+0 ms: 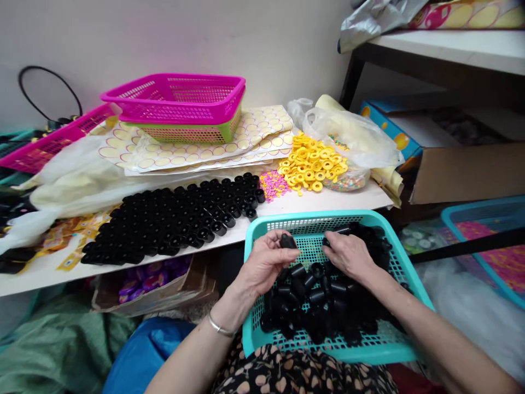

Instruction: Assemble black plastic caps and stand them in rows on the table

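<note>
A turquoise plastic basket (pixel 415 284) rests at my lap, holding many loose black plastic cylinders (pixel 318 295). Above its left side, my left hand (pixel 270 257) pinches a small black plastic piece (pixel 288 241) between thumb and fingers. My right hand (pixel 348 253) is closed over the basket's far middle, its fingertips on another black piece (pixel 326 241), with a further cylinder just behind. On the table, left of the basket, black cylindrical cups (pixel 176 213) stand upright in close rows.
Yellow rings (pixel 314 161) and pink-orange bits (pixel 274 185) lie piled behind the basket. A magenta basket (pixel 176 112) sits on a green one (pixel 192 133), over printed sheets (pixel 262 131). A cardboard box (pixel 467 169) is at right, under a shelf (pixel 451 49).
</note>
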`<act>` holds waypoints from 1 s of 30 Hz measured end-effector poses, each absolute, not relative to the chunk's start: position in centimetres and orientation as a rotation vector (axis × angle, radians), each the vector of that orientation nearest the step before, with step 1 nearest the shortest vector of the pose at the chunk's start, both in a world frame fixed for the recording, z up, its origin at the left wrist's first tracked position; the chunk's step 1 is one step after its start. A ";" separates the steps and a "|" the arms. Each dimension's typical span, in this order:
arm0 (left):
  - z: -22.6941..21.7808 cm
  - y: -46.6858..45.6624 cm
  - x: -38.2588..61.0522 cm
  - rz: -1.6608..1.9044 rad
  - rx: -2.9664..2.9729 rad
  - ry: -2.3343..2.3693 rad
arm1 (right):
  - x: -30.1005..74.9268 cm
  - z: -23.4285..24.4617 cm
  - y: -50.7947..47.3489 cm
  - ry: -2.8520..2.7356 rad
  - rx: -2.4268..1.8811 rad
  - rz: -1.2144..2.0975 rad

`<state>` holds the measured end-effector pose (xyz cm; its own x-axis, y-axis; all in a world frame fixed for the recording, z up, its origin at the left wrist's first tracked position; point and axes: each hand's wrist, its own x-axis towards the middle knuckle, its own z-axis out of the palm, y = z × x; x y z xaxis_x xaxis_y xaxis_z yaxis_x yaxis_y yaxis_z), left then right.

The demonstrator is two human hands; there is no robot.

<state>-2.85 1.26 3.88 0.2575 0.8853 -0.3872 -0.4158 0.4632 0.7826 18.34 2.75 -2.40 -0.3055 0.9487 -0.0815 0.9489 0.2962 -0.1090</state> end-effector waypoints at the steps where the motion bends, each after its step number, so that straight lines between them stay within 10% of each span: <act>1: 3.8 1.2 -2.7 0.983 0.659 0.984 | 18.6 -2.0 2.5 2.589 1.890 -0.297; 7: 3.7 0.6 -2.0 0.841 1.038 1.071 | 18.0 2.0 0.1 3.025 1.787 -1.515; 16: 2.8 1.3 -2.6 0.868 1.007 1.174 | 17.3 -0.7 0.1 2.767 1.737 -0.961; 23: 2.2 1.5 -3.3 0.887 0.889 1.079 | 15.4 -0.3 0.5 2.842 1.147 -1.178; 30: 2.5 1.2 -3.6 0.926 0.867 1.047 | 16.1 -0.5 0.3 2.815 1.650 -1.664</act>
